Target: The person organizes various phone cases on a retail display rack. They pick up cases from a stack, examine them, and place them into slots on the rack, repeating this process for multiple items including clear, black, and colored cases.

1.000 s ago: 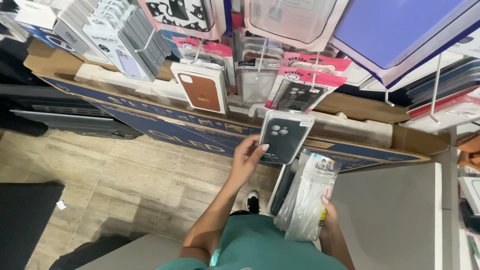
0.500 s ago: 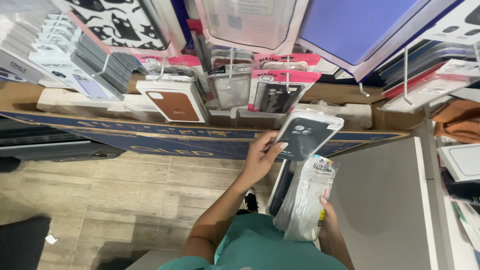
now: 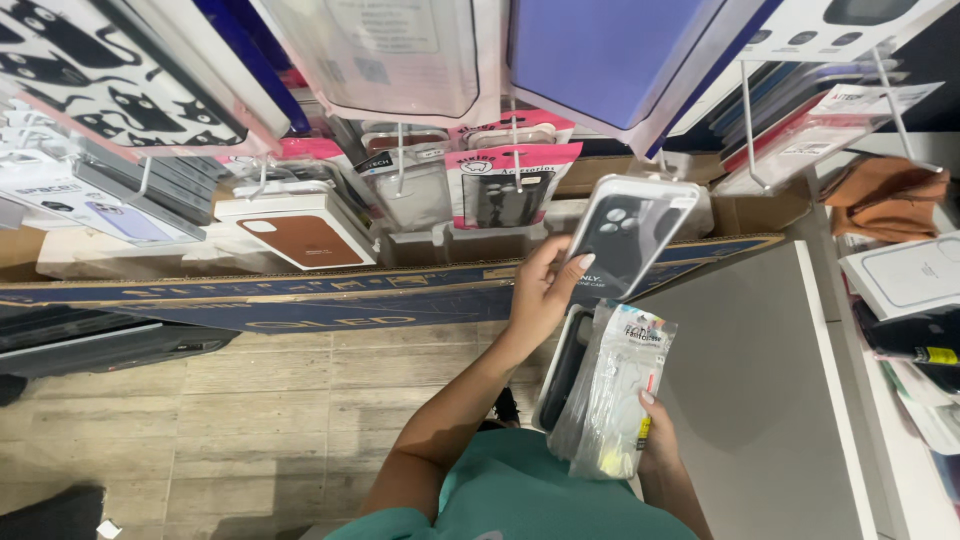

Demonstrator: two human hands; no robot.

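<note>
My left hand (image 3: 543, 291) grips a packaged dark phone case (image 3: 628, 234) by its lower left edge and holds it up towards the display hooks. My right hand (image 3: 660, 447) is lower, near my body, and clasps a bundle of packaged cases (image 3: 608, 385): clear plastic bags in front and a dark case behind. Right above the raised case hang a pink-carded case (image 3: 500, 182) and a grey one (image 3: 412, 190) on metal pegs.
A rack of hanging phone cases fills the top, with a brown case in a white box (image 3: 298, 234) at left. A long blue-printed cardboard box (image 3: 330, 295) lies below it. A grey counter (image 3: 760, 380) is at right; wood-look floor (image 3: 250, 400) is at left.
My left hand has lifted the dark case higher and to the right, closer to the pegs. The view has swung left. My right hand keeps the bundle still.
</note>
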